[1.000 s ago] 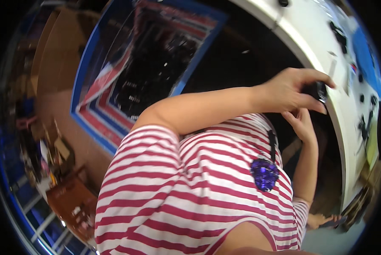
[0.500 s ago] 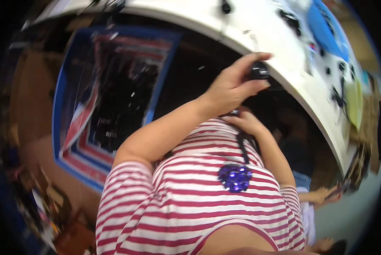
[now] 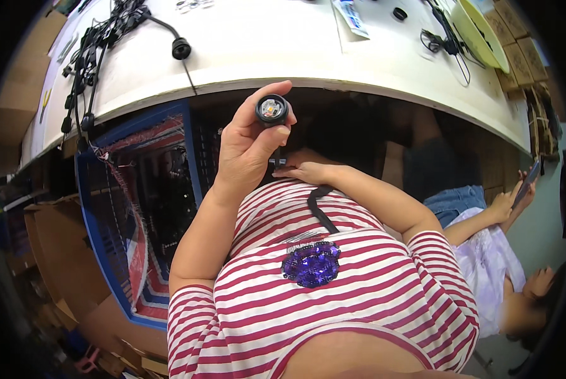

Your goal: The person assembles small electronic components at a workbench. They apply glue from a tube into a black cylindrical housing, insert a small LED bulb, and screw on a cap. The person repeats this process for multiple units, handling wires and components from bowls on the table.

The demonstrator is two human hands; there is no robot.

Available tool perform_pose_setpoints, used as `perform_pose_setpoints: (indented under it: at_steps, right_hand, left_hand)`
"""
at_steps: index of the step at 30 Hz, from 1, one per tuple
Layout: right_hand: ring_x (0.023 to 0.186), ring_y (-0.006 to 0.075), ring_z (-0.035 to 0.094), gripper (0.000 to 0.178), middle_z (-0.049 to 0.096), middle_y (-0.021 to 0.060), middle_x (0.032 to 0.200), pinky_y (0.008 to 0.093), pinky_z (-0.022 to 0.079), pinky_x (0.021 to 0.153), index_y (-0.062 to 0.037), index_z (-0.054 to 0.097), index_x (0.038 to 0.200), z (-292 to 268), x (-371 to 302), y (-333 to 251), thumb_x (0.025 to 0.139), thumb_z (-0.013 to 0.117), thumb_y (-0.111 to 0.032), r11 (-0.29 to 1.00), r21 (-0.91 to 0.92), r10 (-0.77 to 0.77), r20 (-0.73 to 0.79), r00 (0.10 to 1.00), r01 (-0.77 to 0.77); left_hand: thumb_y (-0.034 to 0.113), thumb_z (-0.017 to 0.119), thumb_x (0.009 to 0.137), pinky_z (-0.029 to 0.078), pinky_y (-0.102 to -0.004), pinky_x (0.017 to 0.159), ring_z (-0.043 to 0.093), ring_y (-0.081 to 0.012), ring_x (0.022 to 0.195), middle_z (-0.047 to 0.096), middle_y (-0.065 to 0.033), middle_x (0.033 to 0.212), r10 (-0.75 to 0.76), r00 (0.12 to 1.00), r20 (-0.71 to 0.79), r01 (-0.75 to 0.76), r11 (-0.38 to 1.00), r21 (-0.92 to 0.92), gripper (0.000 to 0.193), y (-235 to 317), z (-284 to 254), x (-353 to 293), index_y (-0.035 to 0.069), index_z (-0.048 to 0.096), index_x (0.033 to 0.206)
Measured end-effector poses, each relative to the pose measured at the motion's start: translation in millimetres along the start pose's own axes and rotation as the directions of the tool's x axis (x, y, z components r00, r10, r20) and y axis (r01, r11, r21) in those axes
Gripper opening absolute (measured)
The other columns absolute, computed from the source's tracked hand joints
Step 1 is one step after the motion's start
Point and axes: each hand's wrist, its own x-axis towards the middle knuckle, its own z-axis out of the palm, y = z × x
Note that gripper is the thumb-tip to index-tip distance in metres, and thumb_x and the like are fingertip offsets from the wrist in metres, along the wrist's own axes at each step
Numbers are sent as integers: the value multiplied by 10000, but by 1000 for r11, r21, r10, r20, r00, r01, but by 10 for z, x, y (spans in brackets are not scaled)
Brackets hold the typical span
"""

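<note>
My left hand (image 3: 248, 142) is raised before my chest. Its thumb and fingers close round a black round lamp head (image 3: 271, 110), whose open face is turned up and shows a small yellow LED chip inside. Lower, against my belly, my right hand (image 3: 303, 169) is closed. At its fingertips is a small dark shiny part (image 3: 278, 163), just below the lamp head; whether the two are joined I cannot tell. The right fingers are partly hidden behind my left wrist.
Ahead runs a white table (image 3: 257, 66) bearing black cables with sockets (image 3: 100, 57), a white-and-blue tube (image 3: 352, 18) and a yellow-green bowl (image 3: 478, 35). A blue-framed crate (image 3: 115, 287) with striped lining stands left. At right, another person's hands hold a phone (image 3: 526, 184).
The view has swung, bringing the cables on the table into sight at left. My left hand has turned the lamp head so its LED face shows. My right hand stays at my belly.
</note>
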Motion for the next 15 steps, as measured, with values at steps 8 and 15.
perform_pose_setpoints:
  at_steps: [8, 15]
  right_hand:
    - [795, 330, 583, 403, 617, 188, 841, 388, 432, 725, -23, 642, 871, 77, 48, 216, 857, 500, -400, 991, -106, 86, -14, 996, -87]
    - [861, 300, 596, 267, 631, 161, 903, 366, 457, 782, -45, 641, 937, -373, -205, -283, 848, 531, -271, 964, -264, -44, -19, 999, 38]
  left_hand:
    - [184, 628, 814, 401, -219, 644, 483, -108, 715, 528, -75, 870, -78, 995, 57, 71, 991, 112, 511, 1, 120, -52, -22, 421, 1233]
    - [131, 564, 837, 376, -211, 606, 443, -89, 663, 507, -41, 766, 9, 997, 76, -18, 993, 114, 435, 136, -159, -42, 7, 410, 1224]
